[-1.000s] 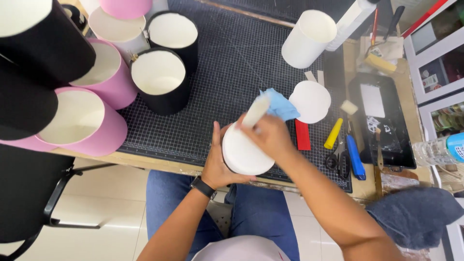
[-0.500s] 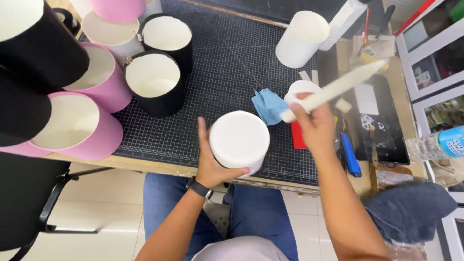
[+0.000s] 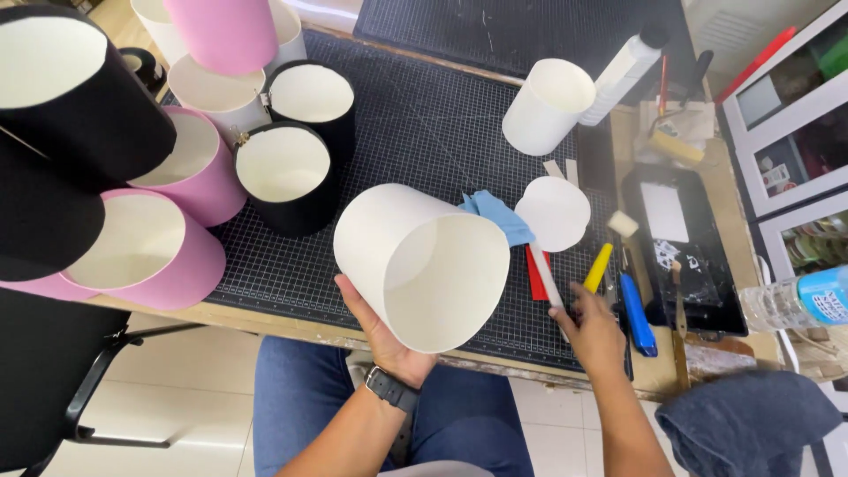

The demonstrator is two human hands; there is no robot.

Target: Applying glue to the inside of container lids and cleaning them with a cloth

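White paper cylinder (image 3: pixel 424 265) is held in left hand (image 3: pixel 382 331), tilted w/ open end toward the camera; fingers are wrapped under and round its lower wall, thumb on the near side. Cylinder is lifted off the black grid mat (image 3: pixel 424 132), over the mat's front edge.

Right hand (image 3: pixel 594 334) is closed on the handle of a foam brush (image 3: pixel 565 265); white foam tip points away, up toward the tray. Hand rests at the mat's front right, just beside a yellow tool (image 3: pixel 598 268) and a blue knife (image 3: pixel 638 314).

Blue cloth (image 3: pixel 496 214) lies on the mat behind the cylinder, partly hidden by it. White disc (image 3: pixel 553 212) lies just right of the cloth; a red strip (image 3: pixel 535 276) lies below it.

Second white cylinder (image 3: pixel 546 108) stands upright at the mat's far side. Black tray (image 3: pixel 676 252) is at the right, off the mat (contents not clear).

At left, black tubes (image 3: pixel 287 172) and pink tubes (image 3: pixel 146 252) are grouped, open ends up or tilted, several touching. Watch (image 3: pixel 391 389) is worn on left wrist.
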